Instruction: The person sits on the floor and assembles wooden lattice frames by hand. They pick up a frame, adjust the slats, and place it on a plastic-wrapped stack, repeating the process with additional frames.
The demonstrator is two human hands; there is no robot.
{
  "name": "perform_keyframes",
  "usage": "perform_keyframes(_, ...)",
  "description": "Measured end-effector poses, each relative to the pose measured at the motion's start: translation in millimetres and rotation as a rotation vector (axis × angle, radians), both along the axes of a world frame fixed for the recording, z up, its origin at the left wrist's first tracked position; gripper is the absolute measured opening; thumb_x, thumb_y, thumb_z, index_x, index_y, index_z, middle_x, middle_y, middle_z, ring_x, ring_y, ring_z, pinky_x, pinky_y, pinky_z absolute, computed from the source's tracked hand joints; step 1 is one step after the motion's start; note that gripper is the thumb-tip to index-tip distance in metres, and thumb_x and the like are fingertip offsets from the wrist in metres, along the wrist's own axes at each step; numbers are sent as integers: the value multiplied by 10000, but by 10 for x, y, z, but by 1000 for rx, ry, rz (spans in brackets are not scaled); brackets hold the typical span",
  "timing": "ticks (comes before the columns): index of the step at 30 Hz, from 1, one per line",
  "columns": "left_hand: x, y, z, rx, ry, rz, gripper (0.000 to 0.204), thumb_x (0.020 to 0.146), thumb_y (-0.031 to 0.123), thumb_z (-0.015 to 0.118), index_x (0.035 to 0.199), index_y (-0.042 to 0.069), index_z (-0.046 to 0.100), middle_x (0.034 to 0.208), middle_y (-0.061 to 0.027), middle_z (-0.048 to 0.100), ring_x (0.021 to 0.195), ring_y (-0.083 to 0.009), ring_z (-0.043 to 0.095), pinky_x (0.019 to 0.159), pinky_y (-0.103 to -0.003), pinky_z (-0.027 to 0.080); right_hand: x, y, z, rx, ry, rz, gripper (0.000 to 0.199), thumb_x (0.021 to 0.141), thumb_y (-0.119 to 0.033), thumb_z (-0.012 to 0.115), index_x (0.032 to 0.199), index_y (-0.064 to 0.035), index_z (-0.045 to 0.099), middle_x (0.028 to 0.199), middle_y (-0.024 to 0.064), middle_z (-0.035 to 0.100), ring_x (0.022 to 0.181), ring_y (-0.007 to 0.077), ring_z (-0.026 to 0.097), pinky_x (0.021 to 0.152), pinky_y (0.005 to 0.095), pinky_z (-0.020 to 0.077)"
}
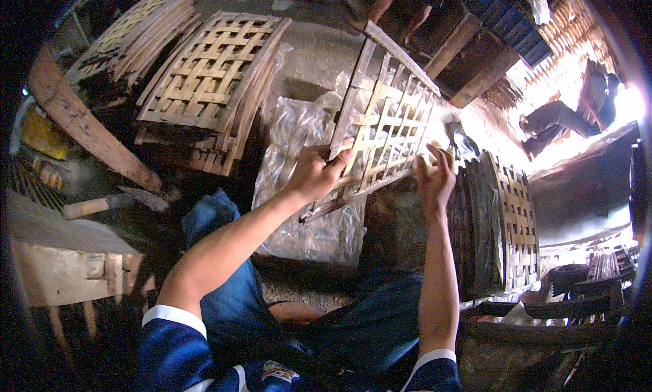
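A woven bamboo rack (387,123) with wooden side rails stands tilted up in front of me, over a stack covered in clear plastic. My left hand (320,171) is closed on its near left edge, thumb on the slats. At the rack's near right corner is my right hand (436,178), its fingers curved and apart, thumb close to the rail. Glare there blurs whether the fingertips touch it. Crumpled plastic sheeting (309,222) lies under and behind the rack.
Stacked woven racks (210,69) lie ahead to the left, with another stack (122,32) beyond. More racks (519,222) stand upright at my right. A hammer-like tool (102,205) rests near a wooden block (68,270). Another person (570,113) is at the far right.
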State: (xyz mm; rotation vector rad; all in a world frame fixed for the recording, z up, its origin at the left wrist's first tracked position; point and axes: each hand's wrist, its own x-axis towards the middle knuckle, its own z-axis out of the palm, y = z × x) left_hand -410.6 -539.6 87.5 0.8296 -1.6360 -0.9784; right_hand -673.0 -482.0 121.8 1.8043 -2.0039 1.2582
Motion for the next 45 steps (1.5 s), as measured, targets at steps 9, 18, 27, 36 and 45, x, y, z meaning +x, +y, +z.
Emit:
perform_keyframes(9, -101, 139, 209, 97, -119, -49, 341, 941, 383, 578, 961, 72, 717, 580, -108, 628, 480, -136, 536, 483, -362, 400, 756, -222, 137, -15, 104, 232, 325, 785, -138, 732, 1088, -150, 615, 1052, 84, 593, 973, 300, 588, 795, 388, 507)
perform_keyframes(18, 21, 130, 315, 111, -320, -115, 307, 930, 329, 581, 916, 52, 713, 583, -154, 617, 472, -201, 558, 485, -387, 402, 796, -222, 110, 10, 58, 245, 258, 785, -110, 731, 1019, -134, 625, 1019, 80, 597, 908, 260, 604, 745, 359, 515)
perform_keyframes(27, 42, 104, 161, 93, -330, -95, 454, 896, 485, 583, 830, 58, 720, 663, -115, 677, 574, -250, 649, 538, -390, 448, 820, -209, 128, 80, 40, 282, 231, 777, -89, 728, 981, -116, 622, 943, 54, 612, 808, 230, 612, 679, 344, 515)
perform_keyframes(36, 50, 202, 280, 139, -203, -147, 359, 919, 379, 575, 1010, 55, 701, 805, -189, 698, 687, -283, 684, 625, -397, 496, 719, -191, 71, 121, -27, 322, 255, 779, -93, 744, 1005, -116, 628, 961, 45, 629, 813, 202, 629, 639, 317, 522)
perform_keyframes(45, -56, 162, 119, 100, -93, -159, 374, 903, 400, 586, 1015, 61, 698, 821, -152, 712, 734, -271, 687, 670, -397, 498, 645, -168, 51, 63, 50, 336, 295, 765, -93, 747, 1025, -117, 611, 982, 70, 632, 853, 243, 643, 662, 334, 533)
